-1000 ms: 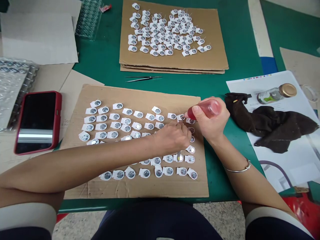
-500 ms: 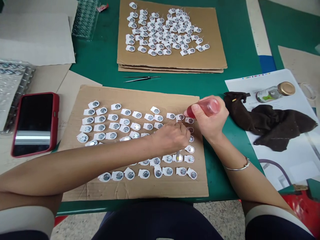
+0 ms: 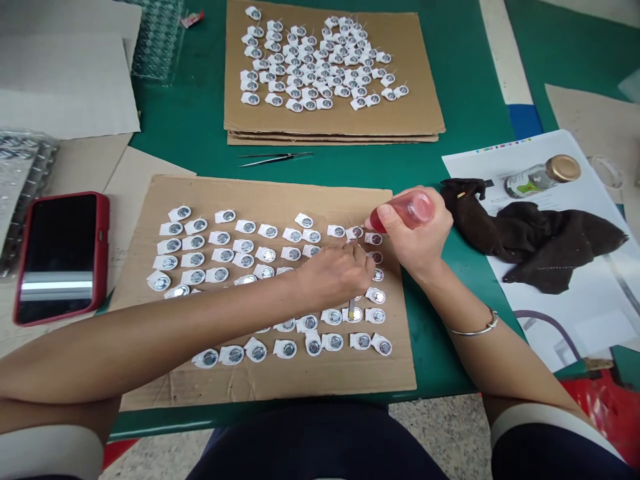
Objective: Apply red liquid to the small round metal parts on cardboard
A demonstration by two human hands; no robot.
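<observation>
My right hand (image 3: 425, 237) is wrapped round a translucent red squeeze bottle (image 3: 407, 210), tilted with its narrow end down to the left. That end is close to a small white piece with a round metallic disc (image 3: 355, 232); contact cannot be made out. My left hand (image 3: 337, 272) is closed beside it, fingertips near the same piece. A thin metal tool (image 3: 352, 307) pokes out below the left fist; its working end is hidden. Rows of similar disc pieces (image 3: 285, 349) lie on a cardboard sheet (image 3: 240, 190), some covered by my left forearm.
Behind, stacked cardboard (image 3: 415, 120) bears many more pieces. Tweezers (image 3: 276, 159) lie between the boards. A red-cased phone (image 3: 60, 257) and plastic trays (image 3: 157, 40) are at left. On the right, a dark cloth (image 3: 540, 240) and glass jar (image 3: 543, 177) rest on printed paper (image 3: 575, 327).
The whole view has shifted slightly, with most things a little further left. Both hands keep nearly the same place over the board, and the red bottle stays at the same piece.
</observation>
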